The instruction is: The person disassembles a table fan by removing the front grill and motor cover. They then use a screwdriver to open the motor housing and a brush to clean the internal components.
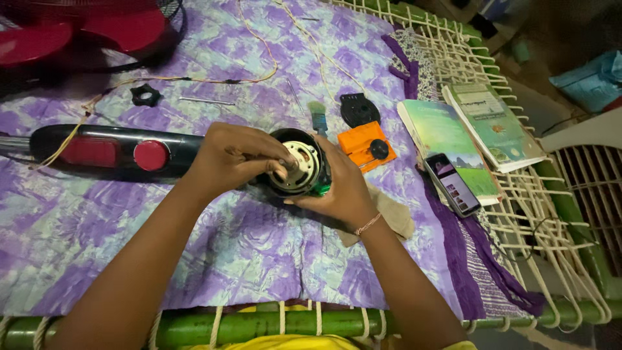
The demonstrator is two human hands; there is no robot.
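Fan motor (299, 170) sits cupped in the right hand (343, 188) while left hand (236, 159) fingertips pinch its centre; I'd keep it steady and level.

Crinkled purple cloth (246, 253); glossy black plastic fan stand (110, 152); shiny metal motor (299, 167)

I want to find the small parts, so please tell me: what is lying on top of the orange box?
A round black knob sits on the orange box. The right hand covers the box's near left corner, so that part is hidden.

Round black motor (299, 166), open end up
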